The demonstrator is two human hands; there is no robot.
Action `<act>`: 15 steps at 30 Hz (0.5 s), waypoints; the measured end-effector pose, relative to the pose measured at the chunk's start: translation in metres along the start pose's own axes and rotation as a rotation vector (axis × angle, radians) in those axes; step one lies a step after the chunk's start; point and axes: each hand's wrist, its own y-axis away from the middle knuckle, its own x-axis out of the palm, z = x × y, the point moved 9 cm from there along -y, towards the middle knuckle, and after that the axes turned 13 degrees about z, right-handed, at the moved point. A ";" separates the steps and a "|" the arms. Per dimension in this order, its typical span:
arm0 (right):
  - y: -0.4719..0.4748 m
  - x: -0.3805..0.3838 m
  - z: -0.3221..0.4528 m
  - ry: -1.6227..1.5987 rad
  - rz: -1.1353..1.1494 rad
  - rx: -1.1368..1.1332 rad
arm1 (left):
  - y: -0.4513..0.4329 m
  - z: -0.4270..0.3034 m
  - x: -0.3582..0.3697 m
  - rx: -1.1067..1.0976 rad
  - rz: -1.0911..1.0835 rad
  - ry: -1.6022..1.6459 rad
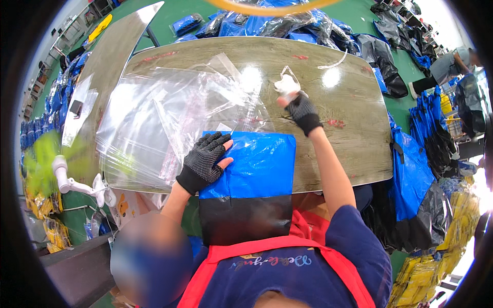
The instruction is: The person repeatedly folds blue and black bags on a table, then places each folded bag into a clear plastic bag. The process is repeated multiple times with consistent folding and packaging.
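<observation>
My left hand [204, 159], in a black dotted glove with bare thumb and fingertip, lies over the upper left part of a folded blue and black plastic sheet or bag [262, 165]. The lower black part of that piece overhangs the table's front edge towards my body. Up to the right, my right hand [302, 109] wears a matching glove and is blurred at the fingertips. Its fingers are beside a crumpled white item [287, 84] with a thin loop; whether they grip it is unclear. Clear plastic bags [154, 111] are spread left of the blue piece.
The wood-grain table [358, 142] has a white strip [333, 61] near its far side. A small clip-on fan [59, 173] with blurred green blades is at the left edge. Packed blue bundles [246, 25] lie beyond; blue-black bags [412, 169] hang at right. A person [446, 69] bends over, far right.
</observation>
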 end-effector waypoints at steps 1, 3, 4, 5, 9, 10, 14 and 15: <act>0.011 0.035 -0.013 -0.126 0.327 0.118 | 0.000 -0.002 -0.001 -0.005 0.000 -0.013; 0.032 0.062 -0.001 -0.085 0.608 0.018 | -0.003 -0.007 -0.008 -0.004 0.005 -0.046; 0.036 0.057 0.000 -0.262 0.593 -0.095 | -0.002 -0.008 -0.008 -0.027 0.029 -0.071; 0.041 0.041 -0.016 -0.482 0.480 -0.050 | 0.000 -0.007 -0.005 -0.047 0.050 -0.083; 0.100 0.023 -0.018 -0.730 0.509 0.138 | 0.016 0.006 0.002 -0.126 0.055 -0.017; 0.107 0.023 -0.024 -0.700 0.460 0.168 | 0.017 0.007 0.005 -0.116 0.039 0.005; 0.107 0.029 -0.050 -0.507 0.459 0.165 | 0.022 0.014 0.008 -0.142 -0.039 0.157; 0.108 0.030 -0.047 -0.608 0.390 0.132 | 0.025 0.019 0.009 -0.159 -0.061 0.195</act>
